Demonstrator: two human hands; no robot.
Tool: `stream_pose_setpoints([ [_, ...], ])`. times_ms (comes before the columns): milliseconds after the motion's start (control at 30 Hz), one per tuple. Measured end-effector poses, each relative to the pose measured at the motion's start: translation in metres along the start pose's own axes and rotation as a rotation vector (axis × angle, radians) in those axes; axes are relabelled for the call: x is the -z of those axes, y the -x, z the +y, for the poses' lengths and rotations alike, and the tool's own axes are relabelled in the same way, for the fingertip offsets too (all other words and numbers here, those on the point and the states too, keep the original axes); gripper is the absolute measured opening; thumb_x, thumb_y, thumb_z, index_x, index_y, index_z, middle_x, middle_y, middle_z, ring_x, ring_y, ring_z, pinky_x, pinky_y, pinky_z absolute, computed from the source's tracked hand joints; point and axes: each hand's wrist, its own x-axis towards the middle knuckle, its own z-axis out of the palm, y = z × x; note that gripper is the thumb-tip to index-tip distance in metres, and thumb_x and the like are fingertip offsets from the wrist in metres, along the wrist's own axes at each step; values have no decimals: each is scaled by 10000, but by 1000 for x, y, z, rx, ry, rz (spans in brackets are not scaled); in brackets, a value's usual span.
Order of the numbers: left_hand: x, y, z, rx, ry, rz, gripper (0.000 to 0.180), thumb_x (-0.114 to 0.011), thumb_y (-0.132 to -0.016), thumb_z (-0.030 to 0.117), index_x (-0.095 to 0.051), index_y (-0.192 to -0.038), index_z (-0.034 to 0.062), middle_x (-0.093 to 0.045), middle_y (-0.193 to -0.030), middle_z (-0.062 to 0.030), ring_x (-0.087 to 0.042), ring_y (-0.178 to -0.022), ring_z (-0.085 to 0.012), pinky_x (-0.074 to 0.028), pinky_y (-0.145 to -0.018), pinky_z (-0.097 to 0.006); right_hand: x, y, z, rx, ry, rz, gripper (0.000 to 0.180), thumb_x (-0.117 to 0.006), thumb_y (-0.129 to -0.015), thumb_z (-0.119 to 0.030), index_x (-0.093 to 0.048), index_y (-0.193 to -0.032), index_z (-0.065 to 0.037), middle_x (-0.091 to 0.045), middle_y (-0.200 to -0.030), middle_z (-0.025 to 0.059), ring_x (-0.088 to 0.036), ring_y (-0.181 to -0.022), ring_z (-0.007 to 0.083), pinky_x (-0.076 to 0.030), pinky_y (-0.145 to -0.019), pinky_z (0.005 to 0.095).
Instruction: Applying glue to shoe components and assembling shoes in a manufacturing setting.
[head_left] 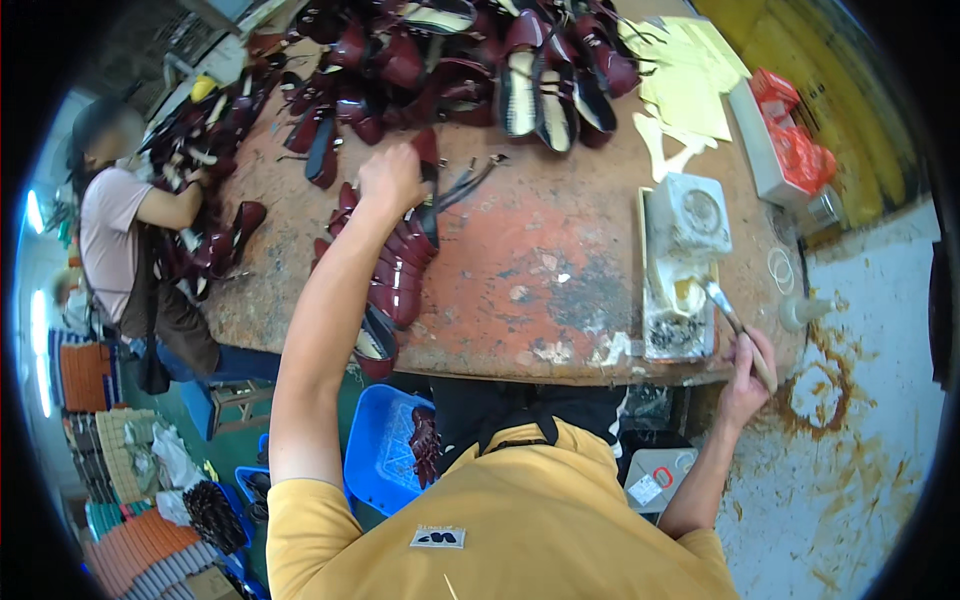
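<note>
My left hand (393, 180) reaches across the table, its fingers closed at the edge of a dark red shoe (425, 150) with loose black straps (470, 185). Part of that shoe is hidden behind the hand. Below my wrist lie more glossy dark red strappy shoes (396, 290), partly covered by my forearm. At the right, my right hand (748, 375) is wrapped round the wooden handle of a brush (735, 318). The brush's tip rests at a pale, glue-like patch (690, 295) in a tray (680, 338), beside a whitish block-shaped container (695, 215).
A heap of dark red shoes (450, 85) covers the table's (540, 220) far side. Yellow sheets (690, 75) and a box with red plastic (790, 140) stand at far right. A blue basket (380, 450) is below the front edge. Another person (115, 220) works at left.
</note>
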Motion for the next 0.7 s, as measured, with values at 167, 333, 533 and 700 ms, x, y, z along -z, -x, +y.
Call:
stream_pose_setpoints([
  [167,-18,24,-1,44,271,328,346,-618,-804,71,-653,-1145,24,-713,-925,-233,-704,-900,-418,-575,-789,-508,-8,-17,-10,-17,-35,-150,183,-638,-1003,-99,-671,-1144,12,-691,-913,54,-634,-780,91,-515,-696,229],
  [333,-11,85,49,32,746,334,429,-610,-804,71,-681,-1223,11,-702,-870,-226,-688,-752,-346,-549,-717,-431,-22,-31,-5,141,131,-178,73,-712,-926,-65,-736,-939,4,-713,-743,39,-638,-638,79,-464,-542,227],
  [533,-70,170,84,169,1146,-62,441,-702,-849,87,-659,-1268,-45,-682,-751,-110,-596,-636,-107,-510,-634,-288,-46,-38,-20,290,272,-266,60,-729,-899,-61,-732,-888,-2,-707,-689,73,-630,-581,98,-457,-510,253],
  [700,-53,224,91,294,1456,-146,765,-855,-819,185,-490,-1460,-21,-633,-1229,-172,-658,-1011,-187,-554,-831,-317,-36,-52,-27,233,196,-230,92,-703,-920,-72,-714,-865,2,-675,-639,35,-597,-567,76,-447,-507,251],
])
